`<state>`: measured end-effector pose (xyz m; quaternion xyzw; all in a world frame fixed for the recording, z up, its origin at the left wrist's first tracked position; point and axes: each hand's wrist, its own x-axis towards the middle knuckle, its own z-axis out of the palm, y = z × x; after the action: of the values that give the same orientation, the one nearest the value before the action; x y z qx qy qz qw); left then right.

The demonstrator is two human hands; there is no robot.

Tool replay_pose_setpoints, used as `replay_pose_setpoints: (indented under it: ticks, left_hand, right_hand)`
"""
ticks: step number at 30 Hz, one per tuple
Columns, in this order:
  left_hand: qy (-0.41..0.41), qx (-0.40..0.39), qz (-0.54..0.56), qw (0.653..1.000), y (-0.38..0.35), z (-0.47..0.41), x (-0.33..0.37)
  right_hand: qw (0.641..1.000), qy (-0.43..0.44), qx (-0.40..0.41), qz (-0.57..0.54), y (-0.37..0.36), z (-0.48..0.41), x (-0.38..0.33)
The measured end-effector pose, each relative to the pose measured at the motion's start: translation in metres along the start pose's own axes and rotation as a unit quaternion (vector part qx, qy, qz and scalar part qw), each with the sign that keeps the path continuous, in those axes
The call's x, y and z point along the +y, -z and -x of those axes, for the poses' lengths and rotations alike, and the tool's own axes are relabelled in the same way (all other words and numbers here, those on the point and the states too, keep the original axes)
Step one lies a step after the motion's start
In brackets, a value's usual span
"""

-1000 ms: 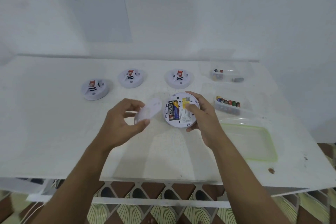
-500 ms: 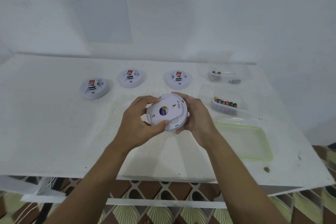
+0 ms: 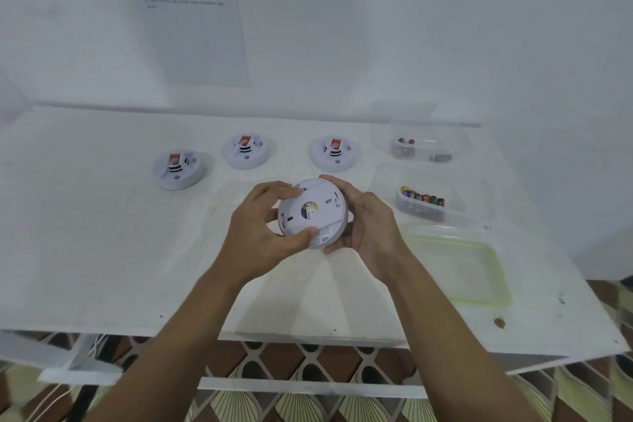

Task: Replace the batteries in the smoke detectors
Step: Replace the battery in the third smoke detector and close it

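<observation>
Smoke detector (image 3: pixel 313 212), back plate on, is gripped by left hand (image 3: pixel 260 233) and right hand (image 3: pixel 370 226) over the bench (image 3: pixel 102 250); three more detectors (image 3: pixel 245 151) are seemingly left to do.

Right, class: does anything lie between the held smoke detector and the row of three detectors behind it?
Nothing visible does: left hand and right hand grip the smoke detector; only bare table separates it from the row of detectors.
</observation>
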<state>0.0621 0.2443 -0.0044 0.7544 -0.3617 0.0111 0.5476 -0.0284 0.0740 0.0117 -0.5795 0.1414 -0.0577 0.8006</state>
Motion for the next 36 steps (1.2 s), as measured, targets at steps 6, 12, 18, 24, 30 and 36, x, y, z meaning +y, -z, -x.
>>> replay_pose_setpoints:
  ticks: [6, 12, 18, 24, 30, 36]
  left_hand:
    - [0.027, -0.029, -0.004, 0.999, 0.007, -0.003, 0.000]
    - [0.041, -0.064, -0.019, 0.997, 0.016, -0.008, 0.002]
    - [0.034, -0.090, 0.014, 0.995, 0.016, -0.010, 0.005]
    - [0.032, -0.136, 0.002, 0.990, 0.018, -0.012, 0.003]
    - [0.055, -0.197, 0.013, 0.979, 0.021, -0.017, 0.003]
    - [0.056, -0.220, 0.018, 0.974, 0.023, -0.017, 0.002]
  right_hand:
    - [0.996, 0.002, -0.088, 0.025, 0.010, -0.004, 0.005]
    - [0.991, 0.018, -0.135, -0.001, 0.020, -0.001, 0.006]
    - [0.988, 0.026, -0.149, 0.012, 0.022, -0.004, 0.002]
    - [0.987, 0.026, -0.159, 0.020, 0.025, -0.007, 0.001]
    - [0.983, 0.021, -0.181, 0.014, 0.030, -0.010, 0.003]
    - [0.983, 0.013, -0.183, 0.004, 0.031, -0.008, 0.007]
